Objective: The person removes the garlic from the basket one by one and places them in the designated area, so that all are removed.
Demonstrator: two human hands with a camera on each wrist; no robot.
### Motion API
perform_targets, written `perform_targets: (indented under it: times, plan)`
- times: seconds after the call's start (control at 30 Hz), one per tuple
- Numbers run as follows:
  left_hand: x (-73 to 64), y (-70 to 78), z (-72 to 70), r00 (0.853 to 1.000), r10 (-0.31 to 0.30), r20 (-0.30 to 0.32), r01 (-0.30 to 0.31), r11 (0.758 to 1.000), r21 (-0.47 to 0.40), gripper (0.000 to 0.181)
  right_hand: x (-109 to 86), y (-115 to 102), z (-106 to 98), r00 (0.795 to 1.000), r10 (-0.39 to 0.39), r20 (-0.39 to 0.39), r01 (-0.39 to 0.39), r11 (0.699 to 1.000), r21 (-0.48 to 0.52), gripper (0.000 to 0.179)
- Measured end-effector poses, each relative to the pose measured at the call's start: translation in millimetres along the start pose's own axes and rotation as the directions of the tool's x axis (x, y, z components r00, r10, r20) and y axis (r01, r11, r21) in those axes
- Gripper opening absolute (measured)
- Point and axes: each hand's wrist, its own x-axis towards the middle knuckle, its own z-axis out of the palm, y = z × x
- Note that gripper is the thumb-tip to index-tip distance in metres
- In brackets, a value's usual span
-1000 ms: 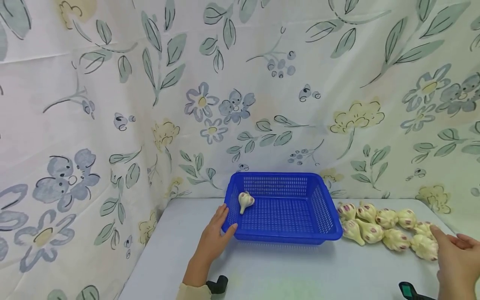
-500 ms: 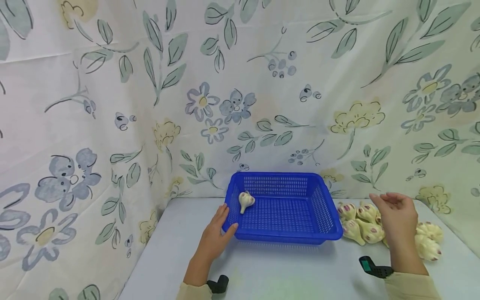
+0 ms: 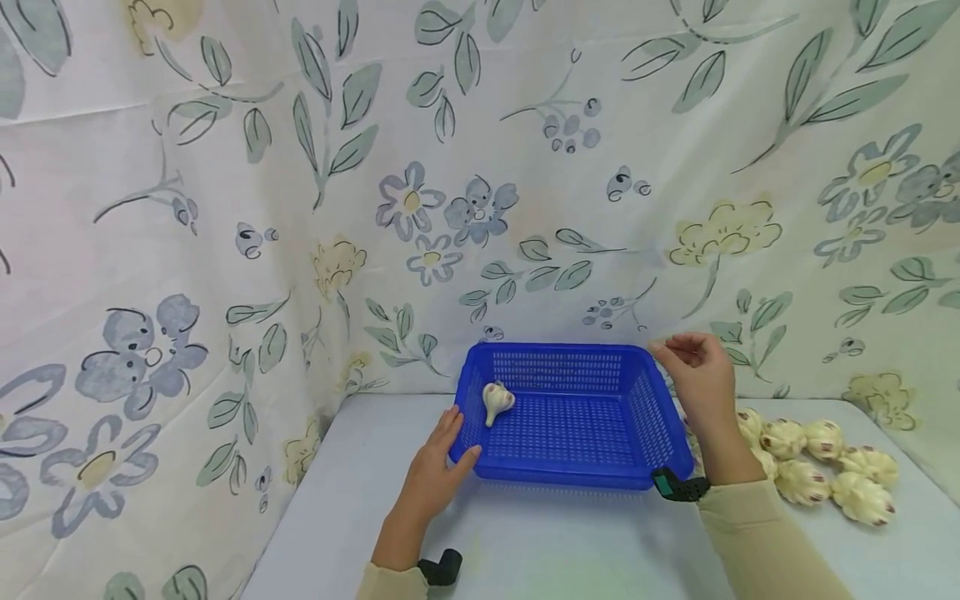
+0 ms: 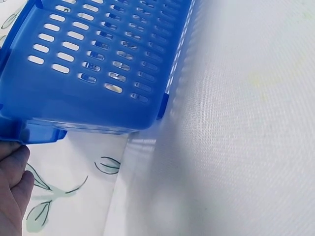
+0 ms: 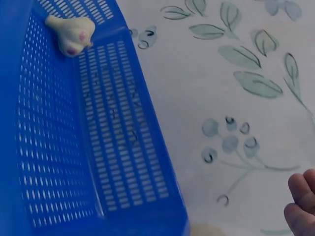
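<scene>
A blue plastic basket [image 3: 570, 479] with slotted walls stands on the white table. One garlic bulb [image 3: 498, 402] lies inside at the left, stem toward the front. My left hand [image 3: 437, 467] rests at the basket's left rim with its fingers extended; in the left wrist view the fingertips [image 4: 15, 160] meet the rim's edge. Above the back right corner of the basket is my right hand [image 3: 701, 379], fingers loosely bent, with nothing seen in it. The right wrist view catches only its fingertips [image 5: 299, 201] at the edge, apart from the basket.
Several garlic bulbs [image 3: 802, 482] lie grouped right of the basket, partly hidden by my right forearm. A floral cloth [image 3: 570, 183] hangs behind the table and along its left side. The table surface [image 3: 555, 542] extends in front of the basket.
My right hand has moved left and upward, from beside the rightmost garlic bulbs to the basket's back right corner. The left hand stays at the rim. The bulb in the basket lies as before.
</scene>
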Motion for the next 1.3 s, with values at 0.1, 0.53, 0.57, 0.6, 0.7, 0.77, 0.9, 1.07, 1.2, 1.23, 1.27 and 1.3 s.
perform_targets:
  times: [0.1, 0.53, 0.57, 0.6, 0.7, 0.77, 0.9, 1.07, 1.2, 1.23, 1.27, 1.3]
  plan:
    - [0.6, -1.4, 0.1, 1.000, 0.015, -0.005, -0.015, 1.000, -0.007, 0.071, 5.9, -1.0, 16.3, 0.997, -0.034, 0.065, 0.033, 0.999, 0.004, 0.044]
    - [-1.4, -2.8, -0.2, 0.999, 0.040, -0.005, -0.040, 0.999, -0.029, 0.078, 20.7, -9.3, 88.0, 0.938, -0.075, 0.339, 0.089, 0.996, -0.026, 0.054]
    - [-1.5, -2.2, -0.5, 0.999, 0.036, -0.004, -0.036, 0.999, -0.033, 0.078, 21.0, -10.3, 93.3, 0.932, -0.079, 0.353, 0.095, 0.995, -0.028, 0.053]
    - [-1.7, -1.7, -0.7, 0.999, 0.037, -0.004, -0.037, 0.999, -0.033, 0.078, 21.3, -11.2, 98.4, 0.927, -0.082, 0.366, 0.101, 0.994, -0.035, 0.053]
    - [-1.7, -0.6, -1.2, 0.999, 0.041, -0.003, -0.041, 0.998, -0.038, 0.078, 21.8, -12.2, 112.7, 0.911, -0.081, 0.404, 0.116, 0.991, -0.062, 0.051]
    - [-1.2, -1.1, -1.1, 0.999, 0.045, -0.002, -0.045, 0.998, -0.035, 0.078, 21.7, -11.9, 121.1, 0.899, -0.066, 0.433, 0.116, 0.989, -0.089, 0.051]
    - [-1.0, -1.5, -1.2, 0.999, 0.053, -0.002, -0.053, 0.998, -0.032, 0.079, 21.9, -9.8, 136.8, 0.874, -0.048, 0.483, 0.124, 0.984, -0.127, 0.050]
    - [-0.6, -1.3, -1.6, 0.999, 0.052, -0.006, -0.052, 0.998, -0.041, 0.078, 23.5, -5.5, 157.2, 0.839, -0.063, 0.540, 0.185, 0.967, -0.174, 0.052]
    - [0.5, -2.1, -1.0, 0.999, 0.047, -0.006, -0.048, 0.998, -0.033, 0.077, 24.5, 2.1, 171.8, 0.805, -0.046, 0.591, 0.226, 0.946, -0.234, 0.052]
    - [0.9, -2.4, -0.7, 0.999, 0.047, -0.004, -0.047, 0.998, -0.029, 0.077, 24.6, 4.3, 174.6, 0.795, -0.036, 0.606, 0.232, 0.940, -0.248, 0.052]
    - [1.2, -2.6, -0.5, 0.999, 0.045, 0.000, -0.045, 0.999, -0.025, 0.077, 24.8, 6.7, 177.2, 0.786, -0.023, 0.618, 0.238, 0.933, -0.269, 0.053]
    - [1.3, -2.8, -0.4, 0.999, 0.044, 0.001, -0.044, 0.999, -0.022, 0.077, 24.8, 8.6, 179.3, 0.776, -0.012, 0.630, 0.245, 0.927, -0.284, 0.053]
